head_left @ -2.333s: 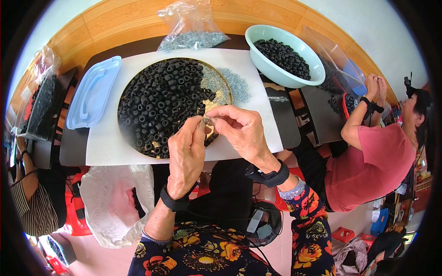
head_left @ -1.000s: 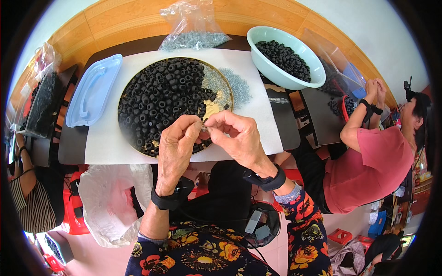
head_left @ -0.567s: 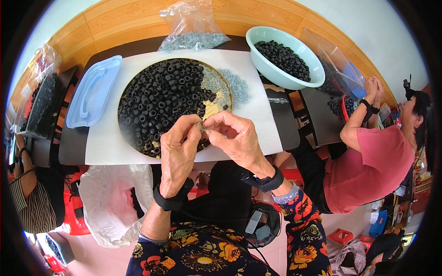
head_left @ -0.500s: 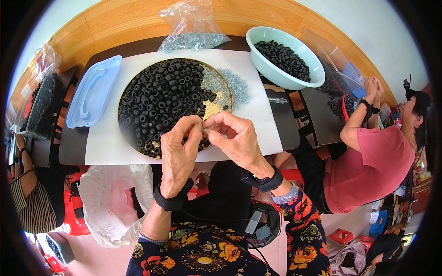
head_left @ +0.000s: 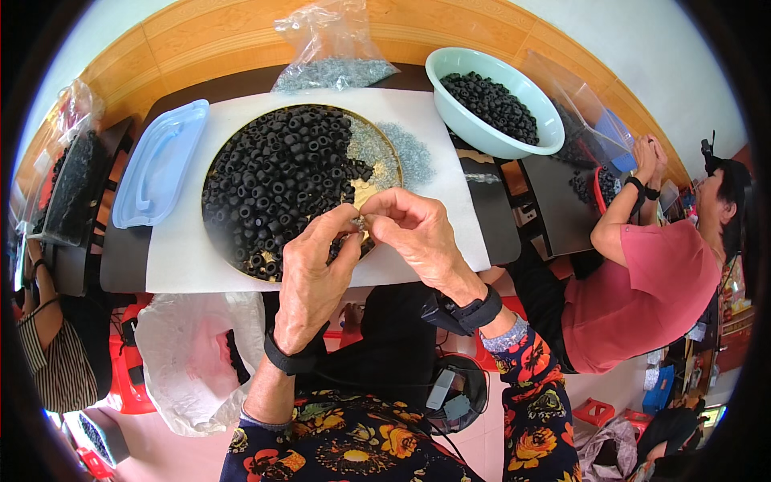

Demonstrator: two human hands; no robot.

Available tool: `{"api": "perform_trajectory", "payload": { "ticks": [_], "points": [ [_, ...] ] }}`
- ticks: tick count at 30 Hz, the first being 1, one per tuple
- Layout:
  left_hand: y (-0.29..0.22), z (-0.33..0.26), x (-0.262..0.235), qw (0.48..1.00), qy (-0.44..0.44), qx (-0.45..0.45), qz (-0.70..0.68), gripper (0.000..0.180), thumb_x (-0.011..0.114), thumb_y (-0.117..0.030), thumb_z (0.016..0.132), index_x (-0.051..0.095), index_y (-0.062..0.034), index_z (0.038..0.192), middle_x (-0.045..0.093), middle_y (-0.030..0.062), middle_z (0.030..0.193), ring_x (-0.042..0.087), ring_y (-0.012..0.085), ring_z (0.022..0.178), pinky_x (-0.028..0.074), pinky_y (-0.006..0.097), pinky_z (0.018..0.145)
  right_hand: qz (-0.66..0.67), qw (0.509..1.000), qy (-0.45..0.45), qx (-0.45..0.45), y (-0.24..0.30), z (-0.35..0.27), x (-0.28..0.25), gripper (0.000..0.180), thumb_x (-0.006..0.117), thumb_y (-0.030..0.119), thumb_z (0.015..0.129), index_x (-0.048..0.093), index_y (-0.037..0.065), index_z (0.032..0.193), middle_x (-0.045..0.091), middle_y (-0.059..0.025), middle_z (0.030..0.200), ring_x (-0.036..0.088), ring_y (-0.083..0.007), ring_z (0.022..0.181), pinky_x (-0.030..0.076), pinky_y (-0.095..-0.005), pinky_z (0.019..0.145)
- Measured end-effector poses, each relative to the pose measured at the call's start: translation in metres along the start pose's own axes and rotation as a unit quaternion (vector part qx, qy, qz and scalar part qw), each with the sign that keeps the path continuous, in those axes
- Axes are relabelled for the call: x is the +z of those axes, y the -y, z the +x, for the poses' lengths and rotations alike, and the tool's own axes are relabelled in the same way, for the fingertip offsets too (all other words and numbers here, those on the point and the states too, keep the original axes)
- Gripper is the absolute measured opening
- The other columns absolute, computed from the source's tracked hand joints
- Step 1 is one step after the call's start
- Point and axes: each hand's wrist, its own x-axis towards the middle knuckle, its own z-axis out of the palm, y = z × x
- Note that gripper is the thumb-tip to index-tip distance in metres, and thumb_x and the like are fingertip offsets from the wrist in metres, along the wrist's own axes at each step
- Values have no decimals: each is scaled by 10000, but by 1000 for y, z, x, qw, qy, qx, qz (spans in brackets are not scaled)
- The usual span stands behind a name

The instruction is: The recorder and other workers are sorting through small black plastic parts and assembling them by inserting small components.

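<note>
- The left hand (head_left: 317, 261) and the right hand (head_left: 414, 241) meet over the near right part of a round gold-coloured tray (head_left: 399, 161).
- The right hand's thumb and forefinger close at their tips on a small pale translucent piece (head_left: 360, 222); its exact shape is too small to tell.
- The left hand's forefinger reaches that same spot, its thumb a little lower and apart from it; whether these fingers grip the piece as well cannot be told.
- Small black hollow cylinders (head_left: 277, 173) cover most of the tray, many with their openings facing up.
- Tiny clear bluish pieces (head_left: 372, 149) lie inside the tray along its right side, and a loose spread (head_left: 415, 157) of similar ones lies just outside the rim.
- Tray and spread rest on a white flat sheet (head_left: 181, 261) on a dark brown table (head_left: 127, 261).
- Left of the tray, a pale blue plastic lid (head_left: 161, 165) overlaps the sheet's edge.
- Behind the sheet stands a clear plastic bag (head_left: 333, 72) with bluish pieces in its bottom.
- To the right, a mint-green round bowl (head_left: 486, 139) holds more black pieces (head_left: 491, 104).
- A person in a red short-sleeved top (head_left: 646, 297) sits farther right with both hands raised.
</note>
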Motion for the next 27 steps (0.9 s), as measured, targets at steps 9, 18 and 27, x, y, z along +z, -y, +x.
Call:
{"api": "perform_trajectory", "payload": {
  "ticks": [9,18,27],
  "points": [
    [4,2,-6,998,64,-20,6,164,582,-36,873,598,23,1026,648,166,835,630,256,687,485,336,613,16,1000,-3,-27,0,-2,4,79,611,-23,848,629,-34,924,639,-14,820,583,-44,715,491,-189,652],
    [-4,6,-11,985,82,-110,-103,350,451,-271,994,606,33,914,597,45,722,529,125,688,439,276,660,-53,994,-12,-99,1,-5,10,94,637,-7,838,620,-28,928,624,-8,789,585,-49,696,504,-212,642],
    [-7,7,-11,978,72,-154,-124,348,451,-258,977,613,28,862,602,48,723,533,126,687,426,267,652,-256,939,-12,-227,10,-1,11,111,655,-13,811,612,-14,913,624,-12,778,586,-52,676,498,-223,631]
  ]
}}
